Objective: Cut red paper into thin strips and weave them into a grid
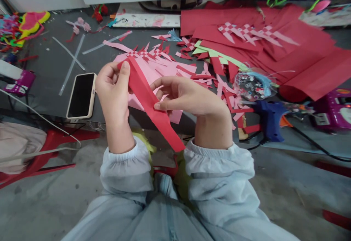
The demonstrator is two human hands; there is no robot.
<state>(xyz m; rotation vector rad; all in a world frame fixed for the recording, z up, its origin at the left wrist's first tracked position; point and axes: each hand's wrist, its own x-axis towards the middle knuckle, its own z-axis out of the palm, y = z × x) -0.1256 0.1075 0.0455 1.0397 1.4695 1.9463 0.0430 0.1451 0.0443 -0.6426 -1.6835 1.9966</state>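
A long red paper strip (144,89) slants across the view in front of my chest, with its lower end hanging free beyond the table edge. Near the strip's upper end, my left hand (113,87) pinches it between thumb and fingers. Midway along, my right hand (178,95) is closed on the same strip, thumb on top. Behind and below the strip lie pink paper sheets (175,69). Woven red-and-pink paper pieces (146,54) rest on those sheets, with pointed loose ends.
A phone (81,95) lies left of my hands. Red paper sheets (296,58), more woven pieces (246,33) and a bag of beads (252,84) are on the right. Nearby sit a blue glue gun (270,118) with a cable and paper scraps (223,87). A red chair (51,149) stands lower left.
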